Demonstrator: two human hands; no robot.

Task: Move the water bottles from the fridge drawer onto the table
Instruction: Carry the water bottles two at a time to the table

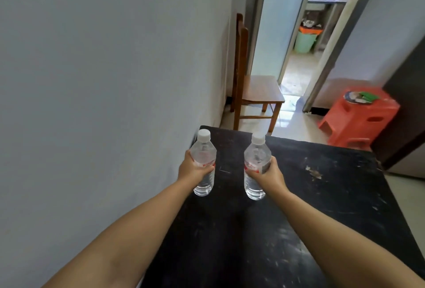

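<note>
From the head camera, the left hand wraps around one water bottle, and the right hand wraps around the other bottle. Each hand grips the middle, by the red label, likely so the bottle stays straight up with its white cap on top. Both bottles are over the dark tabletop, the left one at about 9 o'clock from the right one, a little apart. I cannot tell if their bottoms touch the tabletop yet. At 12 o'clock stands a wooden chair; at 2 o'clock, a red stool.
</note>
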